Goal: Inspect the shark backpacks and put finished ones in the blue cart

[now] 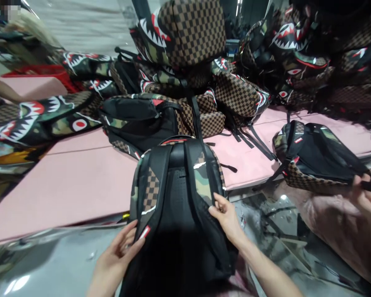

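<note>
A backpack (pixel 179 231) stands in front of me with its black padded back and two shoulder straps towards me. The straps carry camouflage and brown check panels. My left hand (pixel 119 253) is at its left side, fingers curled, with the thumb on the left strap (pixel 156 206) by a small red tag (pixel 145 232). On the other side, my right hand (pixel 227 214) pinches the edge of the right strap (pixel 200 185). The backpack's lower end runs into shadow.
A pink-topped table (pixel 80 181) lies ahead, with a heap of check and shark-mouth backpacks (pixel 198 33) on it. At the right, another person's hand (pixel 366 196) touches a backpack (pixel 324 156). A person's arm (pixel 3 88) shows at far left, near a red basket (pixel 37 72).
</note>
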`<control>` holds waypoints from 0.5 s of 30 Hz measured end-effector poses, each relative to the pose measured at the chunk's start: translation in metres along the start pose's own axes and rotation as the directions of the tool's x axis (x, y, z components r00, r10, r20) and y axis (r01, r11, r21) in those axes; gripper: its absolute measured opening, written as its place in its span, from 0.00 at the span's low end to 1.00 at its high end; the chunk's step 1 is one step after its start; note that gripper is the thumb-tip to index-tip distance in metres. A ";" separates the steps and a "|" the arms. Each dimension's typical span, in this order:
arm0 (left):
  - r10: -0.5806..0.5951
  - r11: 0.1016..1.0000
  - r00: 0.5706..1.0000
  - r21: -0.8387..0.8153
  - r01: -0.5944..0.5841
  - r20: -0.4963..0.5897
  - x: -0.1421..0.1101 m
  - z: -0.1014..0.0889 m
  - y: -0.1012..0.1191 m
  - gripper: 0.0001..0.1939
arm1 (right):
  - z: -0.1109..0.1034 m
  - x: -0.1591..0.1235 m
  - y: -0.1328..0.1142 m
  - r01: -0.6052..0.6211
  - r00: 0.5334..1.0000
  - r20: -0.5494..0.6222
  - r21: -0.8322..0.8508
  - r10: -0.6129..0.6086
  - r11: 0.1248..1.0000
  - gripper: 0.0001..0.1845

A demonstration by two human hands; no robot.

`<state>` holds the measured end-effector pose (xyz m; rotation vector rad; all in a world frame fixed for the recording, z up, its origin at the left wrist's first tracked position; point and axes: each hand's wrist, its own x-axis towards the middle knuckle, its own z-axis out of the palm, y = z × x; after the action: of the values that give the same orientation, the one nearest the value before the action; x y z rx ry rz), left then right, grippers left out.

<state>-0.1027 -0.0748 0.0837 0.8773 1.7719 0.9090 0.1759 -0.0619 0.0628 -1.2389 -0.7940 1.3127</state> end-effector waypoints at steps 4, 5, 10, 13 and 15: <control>0.430 0.878 0.902 0.246 -0.410 -0.033 0.045 0.013 0.063 0.26 | -0.006 0.059 -0.055 0.056 0.998 -0.035 0.365 -0.046 0.929 0.29; 0.510 0.834 0.860 0.257 -0.489 -0.018 0.057 0.022 0.084 0.25 | -0.007 0.075 -0.064 0.022 1.000 0.006 0.431 -0.028 0.902 0.30; 0.768 0.603 0.629 0.196 -0.774 0.121 0.115 0.100 0.183 0.19 | -0.015 0.127 -0.056 -0.228 0.962 0.261 0.593 0.083 0.772 0.26; 0.817 0.409 0.409 0.090 -0.908 0.408 0.146 0.153 0.224 0.19 | -0.022 0.136 -0.043 -0.310 0.919 0.388 0.610 0.067 0.729 0.22; 0.731 0.335 0.287 0.042 -0.941 0.619 0.162 0.182 0.242 0.17 | -0.026 0.137 -0.041 -0.364 0.890 0.449 0.591 0.081 0.720 0.17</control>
<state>0.0583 0.2151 0.1735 2.3035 0.8713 0.8013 0.2331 0.0720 0.0673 -0.4956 -0.3651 1.8793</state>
